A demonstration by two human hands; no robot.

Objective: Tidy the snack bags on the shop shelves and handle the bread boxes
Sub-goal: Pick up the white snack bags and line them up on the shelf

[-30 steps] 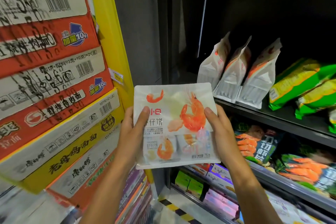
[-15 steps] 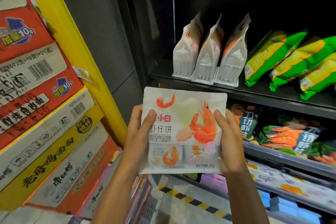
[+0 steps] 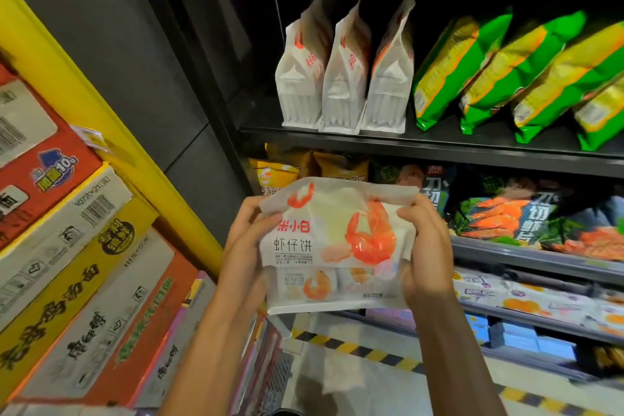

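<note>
Head view: shrimp-cracker bag (image 3: 337, 246) now crumpled, higher.

Both hands, left hand (image 3: 248, 240) and right hand (image 3: 427, 246), are gripping a white shrimp-cracker bag (image 3: 337, 246) at centre frame; three matching white bags (image 3: 344, 74) are standing on the upper shelf (image 3: 439, 142).

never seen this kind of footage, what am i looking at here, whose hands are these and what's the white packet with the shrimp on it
There is no machine here. A camera worn on a person's head looks forward and down at their own two bare hands in a shop. The left hand and right hand each grip a side of a white plastic snack bag printed with orange shrimps. On the black metal shelf above stand three matching white bags side by side, with leaning green and yellow snack bags to their right. Stacked cardboard cartons fill the left.
</note>
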